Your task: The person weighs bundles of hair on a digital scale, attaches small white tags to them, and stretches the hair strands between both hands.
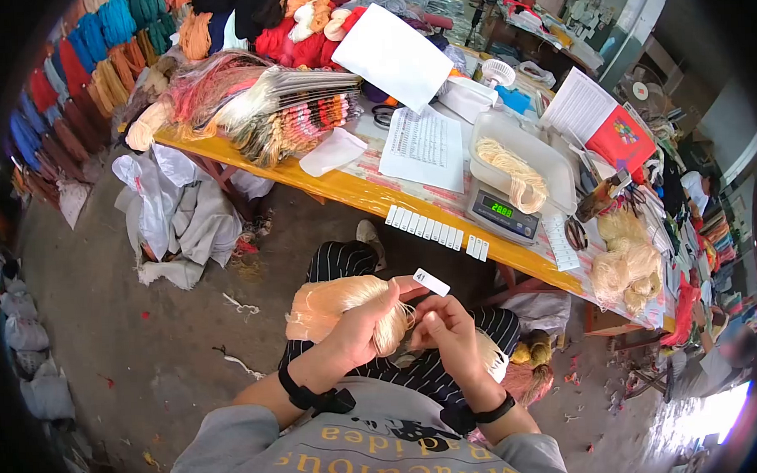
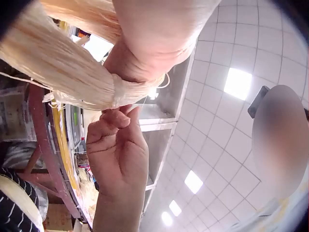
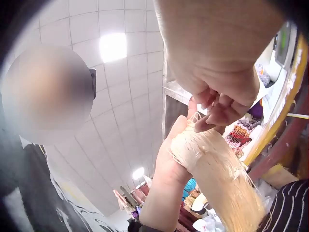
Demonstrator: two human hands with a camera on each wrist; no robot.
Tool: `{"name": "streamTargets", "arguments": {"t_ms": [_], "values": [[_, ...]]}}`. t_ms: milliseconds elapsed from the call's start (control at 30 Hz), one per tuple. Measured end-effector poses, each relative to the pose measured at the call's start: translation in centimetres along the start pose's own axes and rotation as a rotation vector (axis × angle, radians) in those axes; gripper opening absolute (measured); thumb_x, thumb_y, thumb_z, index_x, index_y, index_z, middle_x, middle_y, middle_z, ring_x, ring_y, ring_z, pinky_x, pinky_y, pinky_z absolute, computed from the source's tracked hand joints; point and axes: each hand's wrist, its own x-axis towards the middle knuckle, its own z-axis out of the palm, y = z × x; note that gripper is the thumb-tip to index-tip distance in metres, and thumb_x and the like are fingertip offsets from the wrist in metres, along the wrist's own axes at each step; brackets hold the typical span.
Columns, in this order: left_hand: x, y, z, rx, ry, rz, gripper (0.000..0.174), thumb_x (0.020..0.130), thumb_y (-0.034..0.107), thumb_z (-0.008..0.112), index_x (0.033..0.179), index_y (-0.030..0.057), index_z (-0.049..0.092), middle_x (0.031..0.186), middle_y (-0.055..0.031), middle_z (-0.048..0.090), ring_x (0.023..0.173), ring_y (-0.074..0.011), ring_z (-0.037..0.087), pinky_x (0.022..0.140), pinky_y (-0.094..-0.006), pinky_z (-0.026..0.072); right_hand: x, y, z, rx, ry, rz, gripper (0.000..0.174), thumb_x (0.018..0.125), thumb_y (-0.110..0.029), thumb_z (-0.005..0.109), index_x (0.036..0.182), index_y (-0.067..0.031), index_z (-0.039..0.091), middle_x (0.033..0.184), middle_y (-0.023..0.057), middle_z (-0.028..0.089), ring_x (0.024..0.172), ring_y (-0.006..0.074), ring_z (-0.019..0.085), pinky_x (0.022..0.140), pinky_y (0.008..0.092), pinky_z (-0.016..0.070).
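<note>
The table (image 1: 352,191) runs from upper left down to the right of the frame. On it, skeins (image 1: 291,114) lie at the left, a printed sheet (image 1: 423,147) in the middle, and a scale (image 1: 503,215) right of that, with a tub (image 1: 521,152) on it. A row of tags (image 1: 424,226) lines the near edge. At lower centre, the left hand (image 1: 361,329) and right hand (image 1: 448,330) meet on a bundle of yarn (image 1: 335,300).

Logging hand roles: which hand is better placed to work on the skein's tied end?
Probably right: the right hand pinches the cream skein at its tied end, while the left hand grips its body, steadying it.
</note>
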Motion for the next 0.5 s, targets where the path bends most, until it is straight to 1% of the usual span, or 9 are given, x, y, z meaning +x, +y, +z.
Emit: {"name": "streamTargets", "arguments": {"t_ms": [67, 167, 200, 267, 300, 367, 400, 467, 500], "values": [[0.0, -0.2, 0.0, -0.033, -0.047, -0.040, 0.050, 0.095, 0.041, 0.043, 0.130, 0.0049, 0.041, 0.129, -0.0093, 0.045, 0.117, -0.0181, 0.045, 0.096, -0.0320, 0.0429, -0.1, -0.2, 0.2, -0.118, -0.029, -0.049, 0.018, 0.094, -0.012, 0.052, 0.106, 0.0015, 0.051, 0.093, 0.0082, 0.059, 0.063, 0.0105, 0.055, 0.056, 0.0208, 0.0439], [-0.1, -0.4, 0.2, 0.018, -0.005, -0.019, 0.049, 0.095, 0.040, 0.042, 0.129, 0.0043, 0.042, 0.127, -0.0093, 0.046, 0.117, -0.0176, 0.045, 0.096, -0.0323, 0.0429, -0.1, 0.0, -0.8, -0.241, -0.061, 0.036, 0.016, 0.093, -0.012, 0.052, 0.102, 0.0016, 0.052, 0.091, 0.0081, 0.060, 0.063, 0.0094, 0.054, 0.054, 0.0200, 0.0421], [-0.1, -0.2, 0.1, 0.021, -0.005, -0.019, 0.049, 0.095, 0.040, 0.042, 0.129, 0.0043, 0.042, 0.127, -0.0093, 0.046, 0.117, -0.0176, 0.045, 0.096, -0.0323, 0.0429, 0.0, 0.1, -0.6, -0.238, -0.062, 0.034, 0.016, 0.093, -0.012, 0.052, 0.102, 0.0016, 0.052, 0.091, 0.0081, 0.060, 0.063, 0.0094, 0.054, 0.054, 0.0200, 0.0421], [-0.3, 0.2, 0.1, 0.035, -0.012, 0.009, 0.048, 0.096, 0.040, 0.042, 0.128, 0.0040, 0.042, 0.126, -0.0097, 0.046, 0.117, -0.0183, 0.045, 0.097, -0.0334, 0.0418, 0.2, 0.1, 0.2, -0.085, -0.017, -0.003, 0.016, 0.094, -0.013, 0.051, 0.100, 0.0010, 0.053, 0.089, 0.0091, 0.061, 0.063, 0.0103, 0.055, 0.054, 0.0205, 0.0417], [-0.2, 0.1, 0.1, 0.033, -0.017, 0.010, 0.048, 0.096, 0.040, 0.042, 0.128, 0.0040, 0.042, 0.126, -0.0097, 0.046, 0.117, -0.0183, 0.045, 0.097, -0.0334, 0.0418, 0.2, 0.0, 0.3, -0.089, -0.015, -0.005, 0.016, 0.094, -0.013, 0.051, 0.100, 0.0010, 0.053, 0.089, 0.0091, 0.061, 0.063, 0.0103, 0.055, 0.054, 0.0205, 0.0417], [-0.2, 0.3, 0.0, 0.000, -0.011, 0.006, 0.048, 0.096, 0.040, 0.041, 0.128, 0.0040, 0.042, 0.126, -0.0102, 0.046, 0.117, -0.0195, 0.046, 0.098, -0.0347, 0.0406, 0.1, -0.3, 0.5, 0.075, -0.008, -0.016, 0.016, 0.095, -0.015, 0.049, 0.098, 0.0001, 0.053, 0.087, 0.0098, 0.062, 0.063, 0.0117, 0.057, 0.054, 0.0210, 0.0420], [-0.1, 0.4, 0.0, 0.000, -0.017, 0.003, 0.048, 0.096, 0.040, 0.041, 0.128, 0.0040, 0.042, 0.126, -0.0102, 0.046, 0.117, -0.0195, 0.046, 0.098, -0.0347, 0.0406, 0.1, -0.6, 0.5, 0.072, -0.003, -0.020, 0.016, 0.095, -0.015, 0.049, 0.098, 0.0001, 0.053, 0.087, 0.0098, 0.062, 0.063, 0.0117, 0.057, 0.054, 0.0210, 0.0420], [-0.1, 0.7, 0.0, 0.065, 0.004, 0.081, 0.049, 0.096, 0.041, 0.040, 0.128, 0.0039, 0.042, 0.126, -0.0108, 0.046, 0.116, -0.0207, 0.047, 0.099, -0.0357, 0.0401, -0.1, -1.4, 0.5, 0.217, -0.017, -0.017, 0.017, 0.096, -0.016, 0.047, 0.096, -0.0005, 0.052, 0.088, 0.0109, 0.061, 0.064, 0.0134, 0.058, 0.055, 0.0226, 0.0434], [-0.3, 0.9, 0.0, 0.064, 0.000, 0.079, 0.049, 0.096, 0.041, 0.040, 0.128, 0.0039, 0.042, 0.126, -0.0108, 0.046, 0.116, -0.0207, 0.047, 0.099, -0.0357, 0.0401, -0.2, -1.5, 0.3, 0.216, -0.013, -0.020, 0.017, 0.096, -0.016, 0.047, 0.096, -0.0005, 0.052, 0.088, 0.0109, 0.061, 0.064, 0.0134, 0.058, 0.055, 0.0226, 0.0434]]}}
